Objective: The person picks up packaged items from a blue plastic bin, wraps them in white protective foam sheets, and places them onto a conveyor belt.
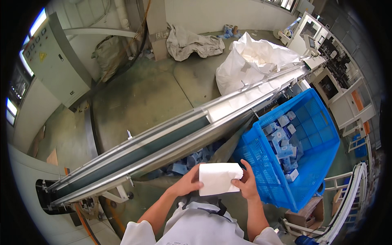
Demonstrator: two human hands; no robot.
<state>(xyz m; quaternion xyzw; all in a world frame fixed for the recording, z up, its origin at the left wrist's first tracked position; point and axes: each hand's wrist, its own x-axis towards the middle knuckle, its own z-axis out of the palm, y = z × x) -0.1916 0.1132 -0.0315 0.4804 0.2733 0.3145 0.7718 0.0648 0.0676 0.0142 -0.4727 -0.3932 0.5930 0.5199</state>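
Note:
A white stack of folded tissue paper (217,179) is held in front of my body, on the near side of the conveyor. My left hand (187,182) closes on its left end, with the thumb on the near face and the other fingers hidden behind. My right hand (248,182) grips the right end, where the paper edges look ruffled, with its thumb pressed on the near corner. Beyond the stack runs the conveyor (143,163), its dark green belt bare on the left. A row of white tissue stacks (241,102) lies along its upper right part.
A blue plastic crate (316,110) at right contains several wrapped tissue packs (281,139). More blue-and-white packs (196,158) lie under the conveyor. A large white sack (232,73) stands behind it. Machinery (339,57) is at far right, a grey electrical cabinet (55,61) at left.

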